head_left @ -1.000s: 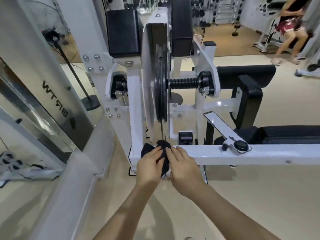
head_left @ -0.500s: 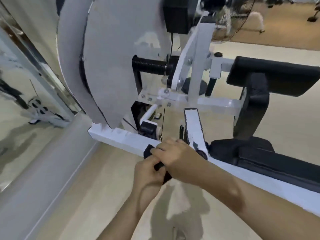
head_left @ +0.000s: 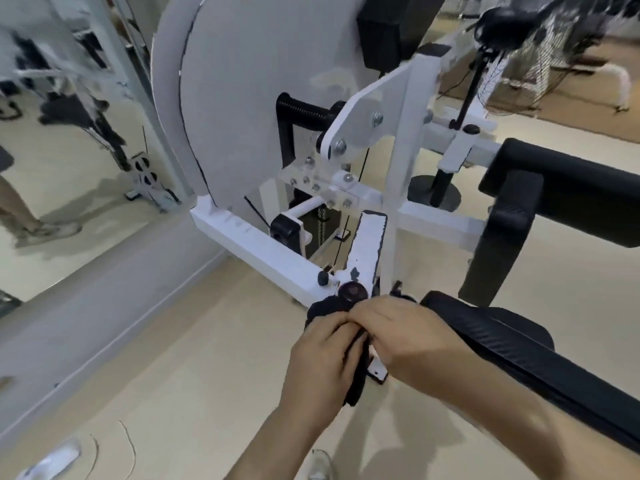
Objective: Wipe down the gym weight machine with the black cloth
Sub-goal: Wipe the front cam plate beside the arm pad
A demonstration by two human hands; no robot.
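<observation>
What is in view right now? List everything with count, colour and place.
weight machine frame: one, white, centre.
round plate: one, pale grey, upper centre.
black cloth: one, bunched at the frame's near end, under both hands.
black knob: one, just above the cloth.
padded bench: one, black, lower right.
padded roller: one, black, right.
standing fan: one, black, top right.
mirror wall: one, left.
left hand: grips the cloth.
right hand: holds the cloth.

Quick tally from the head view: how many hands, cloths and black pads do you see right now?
Hands: 2, left hand and right hand, both holding the cloth
Cloth: 1
Black pads: 2, near pad and far pad
Total: 5
</observation>
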